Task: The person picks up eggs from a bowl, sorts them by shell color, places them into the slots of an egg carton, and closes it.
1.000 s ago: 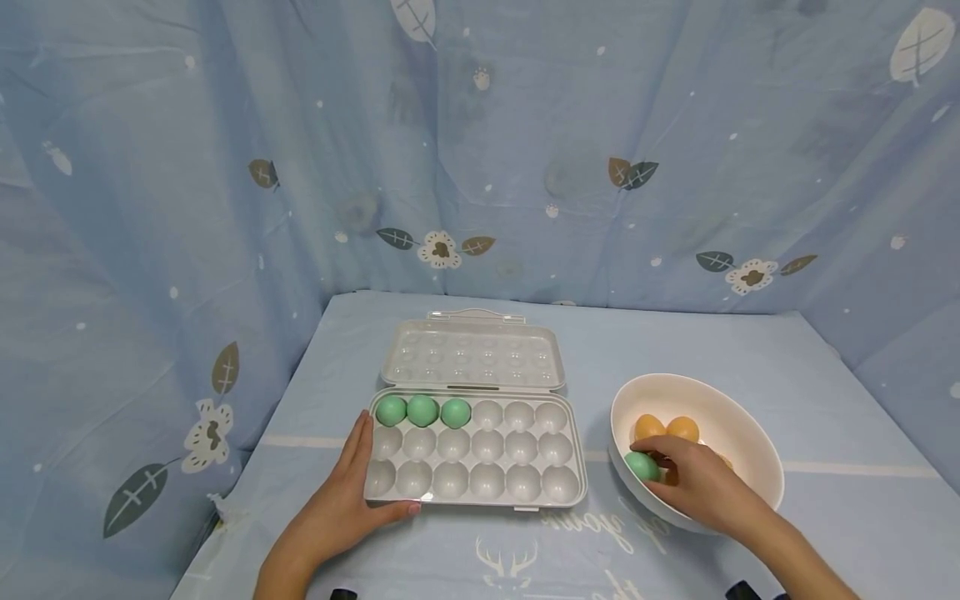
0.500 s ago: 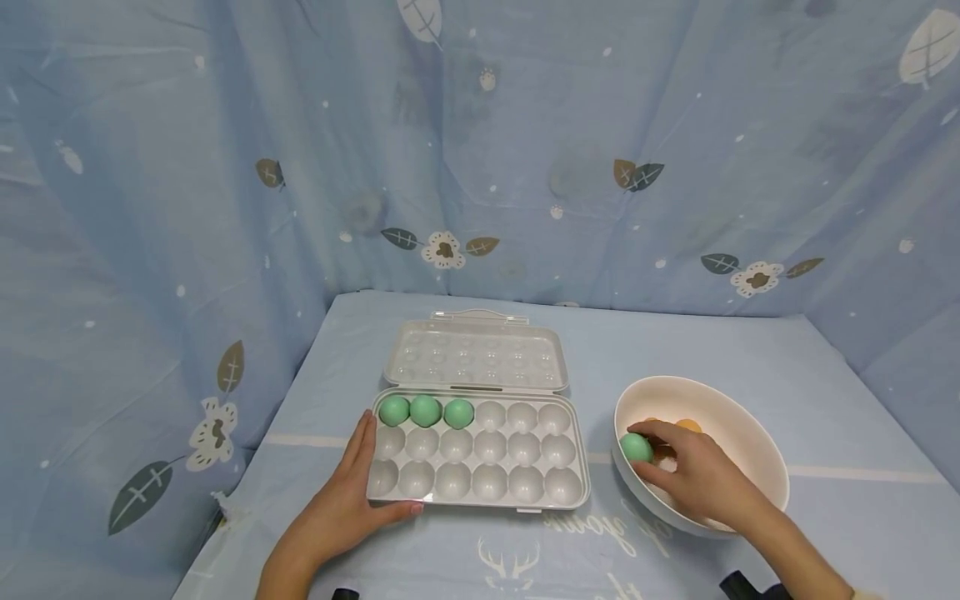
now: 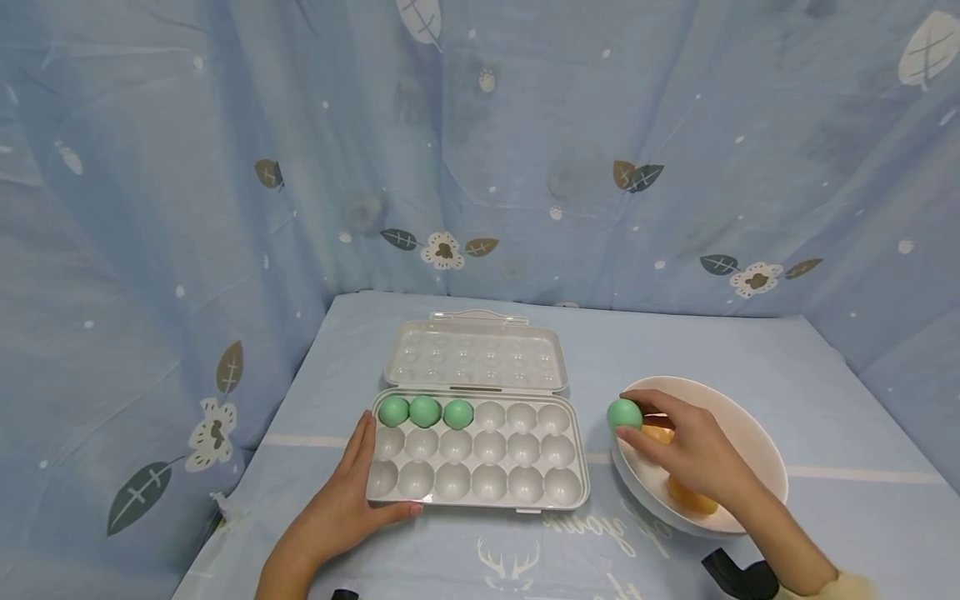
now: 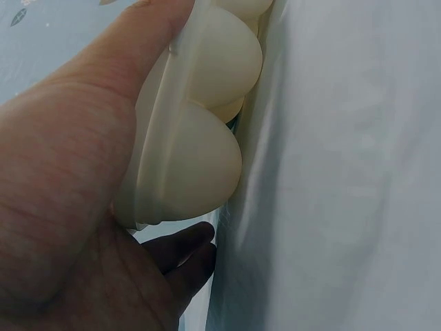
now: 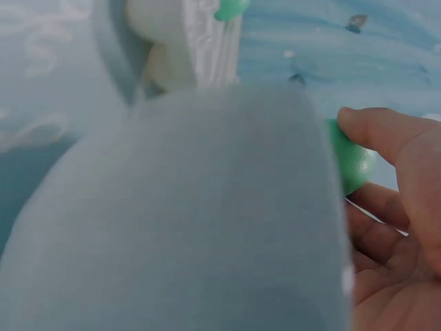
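Note:
My right hand (image 3: 697, 450) pinches a green ball (image 3: 624, 413) between fingertips and thumb, over the left rim of a white bowl (image 3: 738, 417). Orange balls (image 3: 690, 497) lie in that bowl, partly hidden by the hand. In the right wrist view the green ball (image 5: 353, 158) shows beside the thumb, with the bowl's wall (image 5: 186, 221) in front. An egg box (image 3: 472, 492) lies with its lid (image 3: 480, 350) folded back; three green balls (image 3: 425, 411) fill the left of its back row. My left hand (image 3: 337, 508) rests at its left front corner, fingers straight along the side, thumb along the front edge.
A light blue cloth (image 3: 510, 546) with white print covers the table. Behind and at the sides hangs a blue patterned curtain (image 3: 525, 125). A black device (image 3: 742, 575) sits by the right wrist, and another dark piece (image 3: 345, 594) shows at the bottom edge.
My right hand has lifted the green ball from inside the bowl up to its left rim. Orange balls now show beneath the hand. The left hand stays at the egg box.

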Action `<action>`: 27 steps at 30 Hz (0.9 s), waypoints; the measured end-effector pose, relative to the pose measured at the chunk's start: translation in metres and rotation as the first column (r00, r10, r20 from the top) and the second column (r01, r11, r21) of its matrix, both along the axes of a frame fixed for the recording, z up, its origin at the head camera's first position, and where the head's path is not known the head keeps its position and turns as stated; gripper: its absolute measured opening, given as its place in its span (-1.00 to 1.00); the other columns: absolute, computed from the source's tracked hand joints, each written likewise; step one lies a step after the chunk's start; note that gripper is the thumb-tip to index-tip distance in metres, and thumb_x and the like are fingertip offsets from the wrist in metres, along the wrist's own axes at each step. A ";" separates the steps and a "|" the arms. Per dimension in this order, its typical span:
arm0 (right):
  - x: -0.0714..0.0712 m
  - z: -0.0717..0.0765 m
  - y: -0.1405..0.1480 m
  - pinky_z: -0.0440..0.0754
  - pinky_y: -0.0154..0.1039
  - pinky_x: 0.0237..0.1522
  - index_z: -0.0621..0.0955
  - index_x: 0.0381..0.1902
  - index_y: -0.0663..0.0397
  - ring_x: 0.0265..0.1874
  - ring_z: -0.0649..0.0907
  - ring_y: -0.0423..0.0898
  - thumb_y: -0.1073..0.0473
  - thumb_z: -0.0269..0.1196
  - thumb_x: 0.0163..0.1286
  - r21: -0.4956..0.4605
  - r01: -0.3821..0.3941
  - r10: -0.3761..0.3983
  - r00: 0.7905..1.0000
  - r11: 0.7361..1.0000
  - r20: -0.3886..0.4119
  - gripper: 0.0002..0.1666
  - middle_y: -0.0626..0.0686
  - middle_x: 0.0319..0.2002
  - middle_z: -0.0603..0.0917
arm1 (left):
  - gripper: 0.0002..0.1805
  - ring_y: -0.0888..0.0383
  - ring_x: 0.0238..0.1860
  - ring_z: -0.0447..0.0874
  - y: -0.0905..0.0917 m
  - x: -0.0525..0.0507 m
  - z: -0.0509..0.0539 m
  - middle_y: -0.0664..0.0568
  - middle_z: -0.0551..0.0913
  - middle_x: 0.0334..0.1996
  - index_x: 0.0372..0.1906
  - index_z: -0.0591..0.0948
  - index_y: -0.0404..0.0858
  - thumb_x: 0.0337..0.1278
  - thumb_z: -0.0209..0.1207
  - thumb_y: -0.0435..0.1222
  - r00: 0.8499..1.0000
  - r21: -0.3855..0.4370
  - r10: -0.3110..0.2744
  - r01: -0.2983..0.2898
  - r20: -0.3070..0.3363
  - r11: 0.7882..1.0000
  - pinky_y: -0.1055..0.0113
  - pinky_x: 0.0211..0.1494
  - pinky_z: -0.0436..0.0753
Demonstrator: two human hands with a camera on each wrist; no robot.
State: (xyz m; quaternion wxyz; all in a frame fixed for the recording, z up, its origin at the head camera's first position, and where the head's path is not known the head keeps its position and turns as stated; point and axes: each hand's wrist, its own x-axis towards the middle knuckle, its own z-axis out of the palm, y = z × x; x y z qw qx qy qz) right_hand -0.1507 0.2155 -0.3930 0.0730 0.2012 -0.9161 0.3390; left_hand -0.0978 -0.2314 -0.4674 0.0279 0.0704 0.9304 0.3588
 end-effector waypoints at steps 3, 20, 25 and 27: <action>-0.001 0.001 -0.010 0.75 -0.05 0.05 0.64 0.19 0.03 -0.05 0.75 -0.09 0.04 0.46 0.36 -0.045 -0.021 0.021 1.000 0.999 0.010 -0.51 -0.06 0.02 0.74 | 0.58 -0.27 0.64 -0.13 0.000 0.000 0.001 -0.20 -0.30 0.68 0.68 -0.31 -0.24 -0.17 0.46 0.36 1.000 -0.001 0.002 -0.002 0.003 1.000 -0.24 0.57 0.15; -0.010 -0.011 -0.058 0.74 -0.15 0.06 0.65 0.19 0.05 -0.02 0.75 -0.15 0.05 0.49 0.32 -0.218 -0.104 0.119 0.991 0.970 0.060 -0.47 -0.07 0.05 0.74 | 0.59 -0.27 0.65 -0.18 0.001 -0.002 0.006 -0.21 -0.34 0.68 0.67 -0.32 -0.27 -0.18 0.51 0.31 1.000 0.026 -0.007 0.006 0.030 1.000 -0.24 0.58 0.10; -0.012 -0.016 -0.069 0.75 -0.14 0.04 0.66 0.18 0.06 -0.04 0.78 -0.09 0.08 0.49 0.31 -0.232 -0.104 0.114 0.993 0.967 0.031 -0.49 -0.03 0.01 0.76 | 0.59 -0.27 0.65 -0.19 0.000 -0.002 0.003 -0.20 -0.35 0.68 0.67 -0.32 -0.26 -0.18 0.50 0.31 0.999 0.027 -0.008 0.007 0.035 1.000 -0.25 0.58 0.11; -0.013 -0.017 -0.074 0.75 -0.12 0.03 0.66 0.16 0.03 -0.06 0.79 -0.07 0.08 0.50 0.31 -0.236 -0.102 0.109 0.994 0.966 0.018 -0.51 -0.02 -0.02 0.77 | 0.59 -0.27 0.65 -0.19 -0.001 -0.001 0.001 -0.20 -0.34 0.68 0.67 -0.32 -0.26 -0.18 0.50 0.31 0.999 0.028 -0.008 0.007 0.032 1.000 -0.26 0.57 0.12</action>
